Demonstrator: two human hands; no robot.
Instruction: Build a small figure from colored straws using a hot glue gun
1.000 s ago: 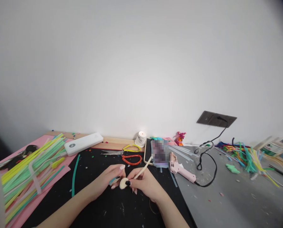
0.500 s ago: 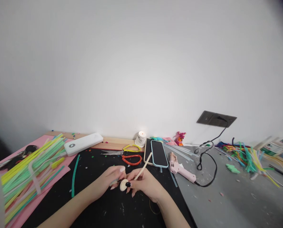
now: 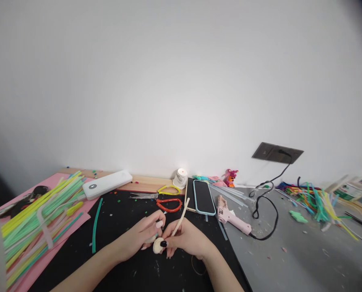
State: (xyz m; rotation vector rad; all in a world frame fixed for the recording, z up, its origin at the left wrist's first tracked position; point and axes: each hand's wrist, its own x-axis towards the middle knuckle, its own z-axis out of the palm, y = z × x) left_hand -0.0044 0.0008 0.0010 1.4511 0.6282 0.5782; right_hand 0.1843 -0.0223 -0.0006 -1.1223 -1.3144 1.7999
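A cream pipe cleaner (image 3: 181, 215) is wound at one end into a small round coil (image 3: 158, 246). My right hand (image 3: 189, 240) grips the coil's right side, its dark-nailed thumb pressed on the face. From between its fingers the loose end sticks up toward the phone. Close on the left, my left hand (image 3: 142, 234) has its fingers bent together beside the coil. A pale bit shows under those fingers, too small to make out. Both hands are low over the black mat (image 3: 132, 275).
Beyond my hands lie scissors (image 3: 168, 205) with red and yellow handles and a phone (image 3: 204, 197). A pink glue gun (image 3: 234, 219) with a black cord is at right. Bundled pipe cleaners (image 3: 37, 223) and a white device (image 3: 108, 184) are at left.
The coil has moved slightly down and tilted, and the cream loose end stands more upright, shifted left. My left fingers have moved a little lower and right, beside the coil.
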